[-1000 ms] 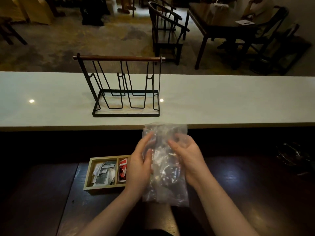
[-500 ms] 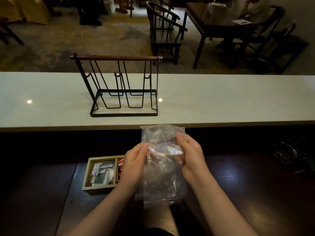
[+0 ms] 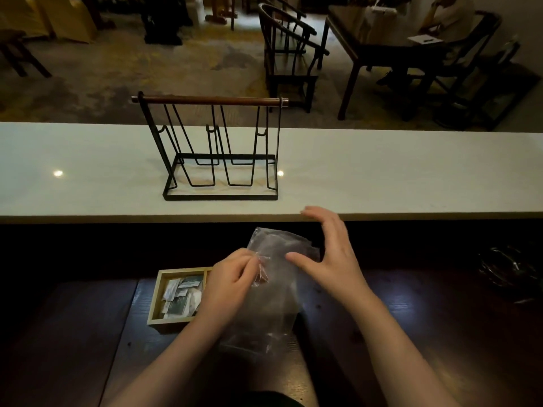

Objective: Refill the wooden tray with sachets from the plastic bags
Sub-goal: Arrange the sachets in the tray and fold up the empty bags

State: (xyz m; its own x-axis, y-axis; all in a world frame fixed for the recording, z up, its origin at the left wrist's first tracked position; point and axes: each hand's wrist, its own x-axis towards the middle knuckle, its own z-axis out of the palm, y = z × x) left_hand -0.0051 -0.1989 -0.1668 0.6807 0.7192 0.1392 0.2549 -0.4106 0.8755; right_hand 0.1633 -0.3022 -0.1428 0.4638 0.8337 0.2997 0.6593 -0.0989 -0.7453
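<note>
Dark table (image 3: pixel 411 333); crinkled clear plastic bag (image 3: pixel 276 292)

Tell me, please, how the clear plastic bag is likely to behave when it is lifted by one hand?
The plastic bag looks thin and crinkled, so it would probably sag. Pinched only by the left hand, it may swing. Its glossy film could slip.

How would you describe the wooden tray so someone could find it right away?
Start at the long white counter; just below it is a dark wooden table. The wooden tray sits there beside the left hand, the only pale, box-shaped thing, holding sachets.
</note>
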